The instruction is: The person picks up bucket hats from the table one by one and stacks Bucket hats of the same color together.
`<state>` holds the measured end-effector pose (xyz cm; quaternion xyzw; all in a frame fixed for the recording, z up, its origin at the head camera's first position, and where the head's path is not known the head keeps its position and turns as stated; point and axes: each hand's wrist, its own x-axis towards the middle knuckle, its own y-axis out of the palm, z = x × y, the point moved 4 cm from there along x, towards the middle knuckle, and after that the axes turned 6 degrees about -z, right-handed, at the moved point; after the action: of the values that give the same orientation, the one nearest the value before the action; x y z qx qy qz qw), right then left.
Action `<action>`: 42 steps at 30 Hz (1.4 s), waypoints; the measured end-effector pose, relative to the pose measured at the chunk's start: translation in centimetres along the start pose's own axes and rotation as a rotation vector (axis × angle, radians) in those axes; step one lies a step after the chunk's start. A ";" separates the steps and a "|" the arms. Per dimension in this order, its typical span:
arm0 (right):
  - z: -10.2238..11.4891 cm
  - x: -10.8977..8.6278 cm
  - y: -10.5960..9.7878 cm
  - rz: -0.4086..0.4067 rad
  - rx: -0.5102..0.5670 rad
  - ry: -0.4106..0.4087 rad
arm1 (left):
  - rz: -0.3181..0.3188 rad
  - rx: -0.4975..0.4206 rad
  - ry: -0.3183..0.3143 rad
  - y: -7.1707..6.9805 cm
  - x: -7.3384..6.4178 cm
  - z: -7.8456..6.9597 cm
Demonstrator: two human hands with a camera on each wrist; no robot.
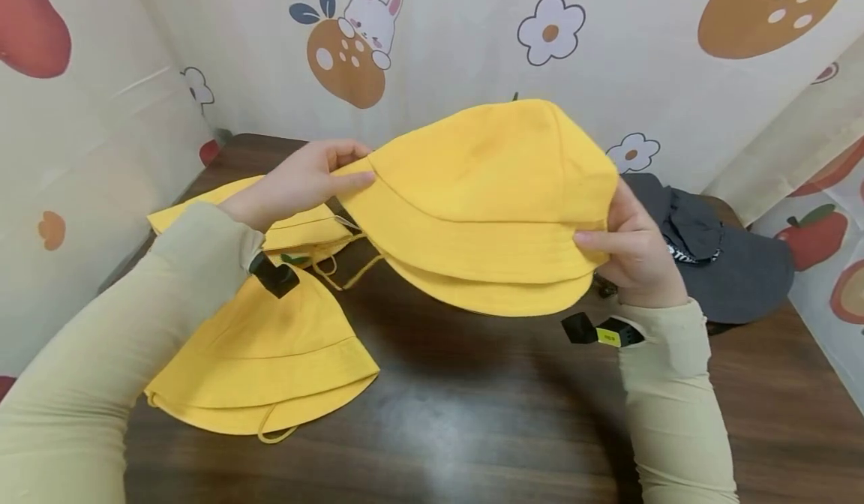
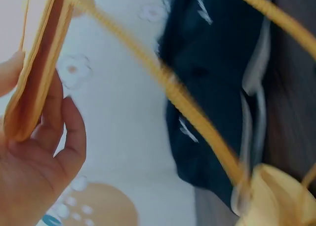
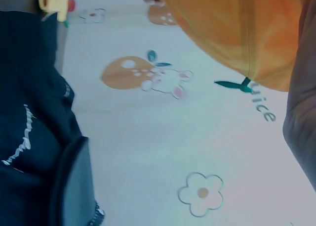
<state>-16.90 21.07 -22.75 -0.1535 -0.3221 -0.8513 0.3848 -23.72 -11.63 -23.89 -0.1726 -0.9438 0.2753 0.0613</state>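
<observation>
A yellow bucket hat (image 1: 486,189) is held up over the table, flattened so two brim edges lie one below the other. At one end of the brim my left hand (image 1: 307,178) pinches it between thumb and fingers. My right hand (image 1: 637,241) grips the opposite end, thumb on the near face and the other fingers behind. In the left wrist view the folded brim (image 2: 42,67) lies between thumb and fingers, and a yellow cord (image 2: 163,82) hangs across. A small green leaf-shaped stem (image 3: 237,85) tops the hat's crown in the right wrist view.
Two more yellow hats lie at the left of the dark wooden table (image 1: 432,414): one in front (image 1: 270,346), another (image 1: 310,226) behind, partly under my left arm. Dark grey caps (image 1: 715,256) sit at the right. A printed curtain (image 1: 459,39) stands behind the table.
</observation>
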 end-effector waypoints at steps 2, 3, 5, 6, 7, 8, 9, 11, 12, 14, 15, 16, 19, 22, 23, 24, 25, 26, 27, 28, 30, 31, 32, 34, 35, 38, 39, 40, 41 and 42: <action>0.4 -0.2 -0.1 0.012 0.024 -0.021 | -0.059 -0.018 0.007 -0.4 -0.6 -1.2; 0.5 -0.2 -0.1 0.012 0.033 -0.025 | -0.088 -0.026 0.006 -0.6 -0.9 -1.7; 0.4 -0.4 -0.1 0.007 0.039 -0.023 | -0.140 -0.038 -0.002 -1.3 -1.7 -2.5; 0.2 -0.4 0.0 0.001 0.036 -0.019 | -0.167 -0.037 -0.004 -1.7 -2.1 -2.8; 0.1 -0.5 0.1 -0.007 0.034 -0.014 | -0.184 -0.034 -0.012 -2.0 -2.5 -3.1; -0.1 -0.6 0.3 -0.013 0.029 -0.009 | -0.194 -0.008 -0.022 -2.4 -3.0 -3.4; -0.4 -0.6 0.5 -0.011 0.024 -0.003 | -0.203 0.029 -0.036 -2.8 -3.6 -3.5; -1.0 -0.6 0.9 0.001 0.001 0.018 | -0.211 0.100 -0.061 -3.5 -4.6 -3.4; -1.4 -0.6 1.2 0.006 -0.022 0.037 | -0.213 0.133 -0.077 -3.9 -5.2 -3.1; -2.5 -0.5 1.7 0.000 -0.103 0.095 | -0.210 0.192 -0.120 -4.8 -6.3 -2.2; -3.1 -0.5 1.8 -0.012 -0.163 0.138 | -0.205 0.208 -0.144 -5.3 -6.8 -1.6; -3.8 -0.5 2.0 -0.035 -0.237 0.191 | -0.197 0.226 -0.169 -5.7 -7.4 -0.9; -5.7 -0.7 2.3 -0.121 -0.413 0.382 | -0.169 0.270 -0.233 -7.0 -9.0 1.2; -7.5 -0.6 2.5 -0.184 -0.489 0.530 | -0.126 0.313 -0.281 -7.8 -10.2 3.1; -8.1 -0.4 2.6 -0.193 -0.484 0.566 | -0.108 0.314 -0.293 -8.1 -10.5 3.8; -8.8 -0.3 2.7 -0.201 -0.482 0.593 | -0.089 0.318 -0.300 -8.4 -10.8 4.4; -9.4 -0.1 2.9 -0.199 -0.479 0.613 | -0.073 0.321 -0.319 -8.7 -11.2 5.1; -10.1 0.1 3.0 -0.194 -0.463 0.632 | -0.062 0.317 -0.332 -9.0 -11.6 5.7; -10.8 0.4 3.1 -0.192 -0.452 0.647 | -0.055 0.326 -0.334 -9.3 -12.0 6.4; -11.5 0.6 3.3 -0.185 -0.444 0.666 | -0.045 0.324 -0.337 -9.6 -12.4 6.9; -12.8 1.0 3.5 -0.163 -0.438 0.686 | -0.032 0.337 -0.341 -10.1 -13.1 8.0; -13.4 1.3 3.6 -0.148 -0.446 0.693 | -0.028 0.347 -0.346 -10.3 -13.5 8.4; -13.9 1.4 3.7 -0.141 -0.456 0.702 | -0.023 0.363 -0.337 -10.4 -13.7 8.8; -14.9 1.8 3.9 -0.117 -0.492 0.712 | -0.015 0.423 -0.323 -10.8 -14.2 9.4; -15.4 2.0 4.1 -0.107 -0.510 0.719 | -0.014 0.460 -0.312 -10.9 -14.3 9.7; -17.1 2.5 4.5 -0.086 -0.547 0.751 | 0.016 0.517 -0.273 -11.3 -14.7 10.8; -17.6 2.6 4.7 -0.082 -0.558 0.763 | 0.026 0.537 -0.250 -11.5 -14.8 11.3; -18.1 2.8 4.9 -0.072 -0.585 0.773 | 0.046 0.550 -0.242 -11.7 -14.9 11.8; -18.7 2.9 5.0 -0.075 -0.601 0.792 | 0.067 0.550 -0.240 -11.8 -15.0 12.4; -19.1 2.9 5.2 -0.073 -0.615 0.806 | 0.091 0.539 -0.234 -11.9 -15.1 13.1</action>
<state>-15.18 4.12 -33.26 0.0924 0.1125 -0.9111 0.3856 -15.81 -32.93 -28.77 -0.1593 -0.8286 0.5365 -0.0168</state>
